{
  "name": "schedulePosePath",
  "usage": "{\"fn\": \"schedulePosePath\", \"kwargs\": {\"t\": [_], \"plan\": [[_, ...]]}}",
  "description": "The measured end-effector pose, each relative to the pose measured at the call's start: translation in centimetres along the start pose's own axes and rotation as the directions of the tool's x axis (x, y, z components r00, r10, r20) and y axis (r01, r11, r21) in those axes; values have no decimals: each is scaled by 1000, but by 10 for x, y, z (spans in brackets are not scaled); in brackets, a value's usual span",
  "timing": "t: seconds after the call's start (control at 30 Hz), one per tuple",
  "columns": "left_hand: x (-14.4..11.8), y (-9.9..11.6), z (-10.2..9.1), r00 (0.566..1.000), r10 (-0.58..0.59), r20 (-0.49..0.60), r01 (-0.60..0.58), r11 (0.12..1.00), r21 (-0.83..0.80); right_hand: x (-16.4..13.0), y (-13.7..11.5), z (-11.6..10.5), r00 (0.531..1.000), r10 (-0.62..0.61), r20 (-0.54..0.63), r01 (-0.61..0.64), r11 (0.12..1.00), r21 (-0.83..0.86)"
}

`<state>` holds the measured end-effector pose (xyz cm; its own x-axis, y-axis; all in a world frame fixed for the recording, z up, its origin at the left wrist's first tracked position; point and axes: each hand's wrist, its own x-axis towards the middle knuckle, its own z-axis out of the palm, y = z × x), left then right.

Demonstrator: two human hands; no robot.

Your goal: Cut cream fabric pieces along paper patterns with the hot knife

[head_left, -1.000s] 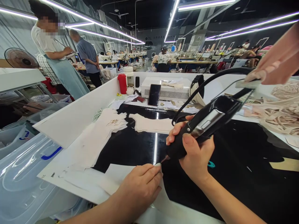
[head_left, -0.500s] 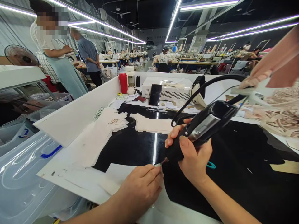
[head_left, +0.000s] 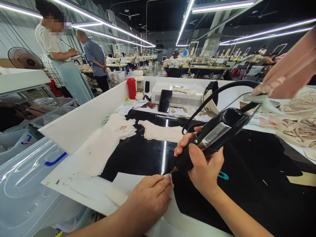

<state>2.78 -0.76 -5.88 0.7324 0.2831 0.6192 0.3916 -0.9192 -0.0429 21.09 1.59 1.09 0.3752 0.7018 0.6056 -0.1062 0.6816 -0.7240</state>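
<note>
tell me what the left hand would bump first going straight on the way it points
Probably the narrow tip of the black corded handheld tool in the right hand; it shows just ahead of the left hand, though the depth gap is unclear.

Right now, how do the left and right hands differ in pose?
The left hand lies with its back toward the camera; the right hand shows its thumb along the black corded tool. The left hand's fingers close together on pale material, while the right hand's wrap the tool. Both are bare and near the tool's metal tip.
</note>
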Motion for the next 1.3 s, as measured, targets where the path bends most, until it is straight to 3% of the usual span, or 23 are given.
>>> {"fn": "schedulePosePath", "kwargs": {"t": [0.33, 0.53, 0.7, 0.93, 1.03, 1.2, 1.3], "plan": [[0, -1, -2, 997, 12, 72, -14, 1000, 16, -3, -2, 8, 999, 35, -7, -34, 997, 62], [7, 0, -4, 999, 10, -31, -9, 1000, 26, -5, 0, 9, 999, 21, -29, -21, 1000, 6], [7, 0, -7, 1000, 4, -22, -5, 999, -37, 0, -2, 6, 1000, 31, -7, -31, 1000, -3], [-2, -38, -17, 983, -117, 144, 127, 990, -64, 9, -22, -3, 992, 34, -117, -31, 999, 31], [-3, -51, -26, 982, -125, 139, 129, 991, -19, 4, -29, -7, 992, 46, -120, -43, 999, 33], [-1, -32, -33, 1000, -22, 14, 23, 998, -64, -9, -36, -12, 996, 47, -74, -43, 998, 50], [1, -13, -30, 998, 46, 30, -43, 993, -109, -13, -39, -13, 997, 57, -61, -54, 997, 51]]}}
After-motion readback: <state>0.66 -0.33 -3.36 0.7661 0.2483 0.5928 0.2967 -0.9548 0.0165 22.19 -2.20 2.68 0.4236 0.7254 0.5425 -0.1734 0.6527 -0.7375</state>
